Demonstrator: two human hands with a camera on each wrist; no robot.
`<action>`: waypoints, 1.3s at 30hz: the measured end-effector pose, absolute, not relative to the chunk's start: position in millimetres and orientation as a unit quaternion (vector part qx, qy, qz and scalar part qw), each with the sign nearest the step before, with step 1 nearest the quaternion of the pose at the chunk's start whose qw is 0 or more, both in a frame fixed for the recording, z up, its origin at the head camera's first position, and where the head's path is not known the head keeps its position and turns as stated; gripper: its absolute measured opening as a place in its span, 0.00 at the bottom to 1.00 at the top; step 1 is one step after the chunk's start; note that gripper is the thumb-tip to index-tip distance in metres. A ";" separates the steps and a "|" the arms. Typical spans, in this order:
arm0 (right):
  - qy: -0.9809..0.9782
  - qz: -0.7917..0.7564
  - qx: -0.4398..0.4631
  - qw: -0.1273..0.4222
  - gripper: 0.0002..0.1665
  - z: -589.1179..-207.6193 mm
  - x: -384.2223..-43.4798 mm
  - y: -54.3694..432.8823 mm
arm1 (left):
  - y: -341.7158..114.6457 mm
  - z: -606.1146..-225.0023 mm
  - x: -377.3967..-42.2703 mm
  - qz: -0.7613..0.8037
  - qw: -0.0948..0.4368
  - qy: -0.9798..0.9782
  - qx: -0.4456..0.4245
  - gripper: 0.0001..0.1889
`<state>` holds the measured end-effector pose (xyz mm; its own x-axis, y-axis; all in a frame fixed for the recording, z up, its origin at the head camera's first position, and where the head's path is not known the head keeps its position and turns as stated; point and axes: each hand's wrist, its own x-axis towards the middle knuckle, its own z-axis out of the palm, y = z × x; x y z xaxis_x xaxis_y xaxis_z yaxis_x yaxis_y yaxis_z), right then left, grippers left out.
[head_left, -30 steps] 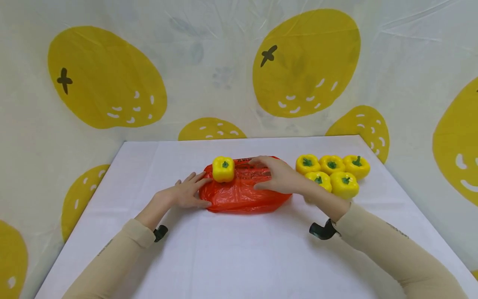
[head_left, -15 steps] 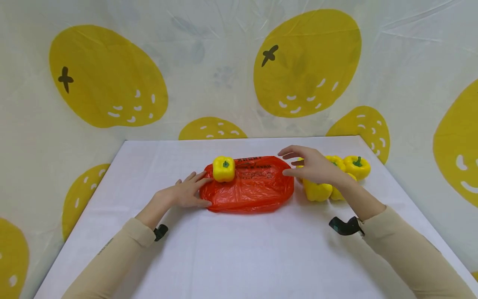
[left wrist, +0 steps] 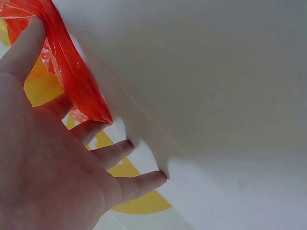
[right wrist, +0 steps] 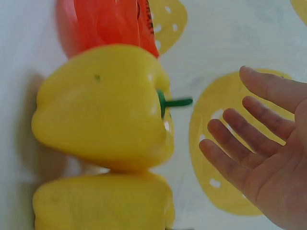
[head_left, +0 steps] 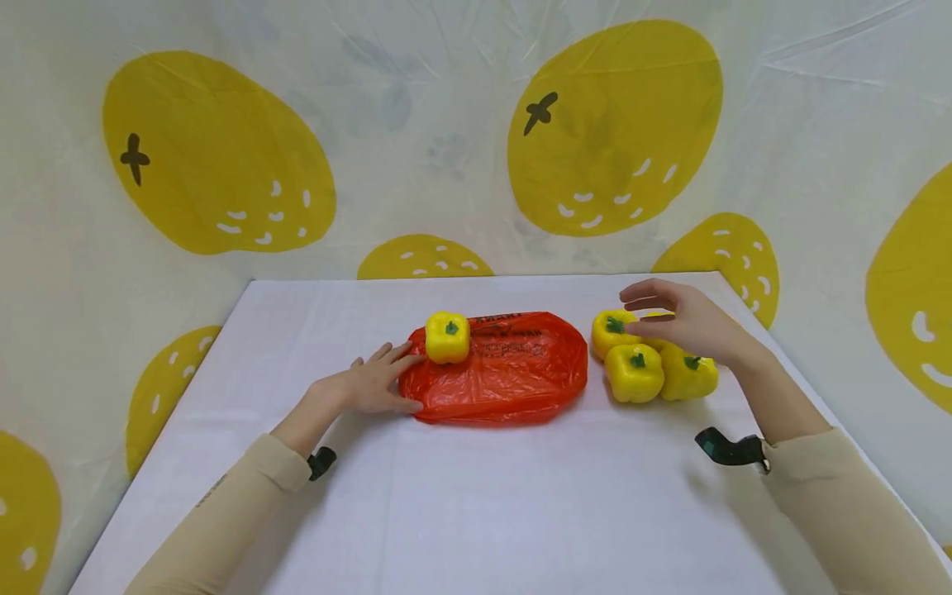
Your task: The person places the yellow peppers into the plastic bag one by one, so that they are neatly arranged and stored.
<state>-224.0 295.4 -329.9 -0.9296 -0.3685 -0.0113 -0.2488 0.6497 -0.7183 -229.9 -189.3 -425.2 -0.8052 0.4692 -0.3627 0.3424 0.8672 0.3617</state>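
A red plastic bag (head_left: 513, 384) with dark print lies flat on the white table. On its left part stands a yellow bell pepper (head_left: 448, 340). My left hand (head_left: 375, 387) rests at the bag's left edge with fingers spread; in the left wrist view the thumb touches the red plastic (left wrist: 79, 76). To the right of the bag is a cluster of several yellow bell peppers (head_left: 635, 376) with green stems. My right hand (head_left: 695, 322) hovers over this cluster, fingers loosely extended and holding nothing, partly covering the rear peppers. In the right wrist view a pepper (right wrist: 103, 108) sits apart from the fingers.
White cloth covers the table (head_left: 476, 512). Behind and to the sides hangs a pale curtain (head_left: 416, 124) printed with big yellow fruit shapes. A black wrist-camera piece (head_left: 729, 449) sticks out below the right sleeve, another (head_left: 321, 463) at the left wrist.
My right hand has moved rightward, from above the red bag to above the pepper cluster. The left hand, the bag and the pepper on it stay where they were.
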 end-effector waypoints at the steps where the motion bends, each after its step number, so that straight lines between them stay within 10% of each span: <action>1: 0.907 -0.382 -0.161 0.074 0.31 -330.4 -224.0 300.2 | -189.4 -425.1 -229.4 0.141 0.225 0.940 0.216 0.49; 39: 0.910 -0.395 -0.021 0.124 0.49 -368.2 -232.3 434.6 | -188.3 -426.1 -230.9 0.135 0.229 0.940 0.212 0.49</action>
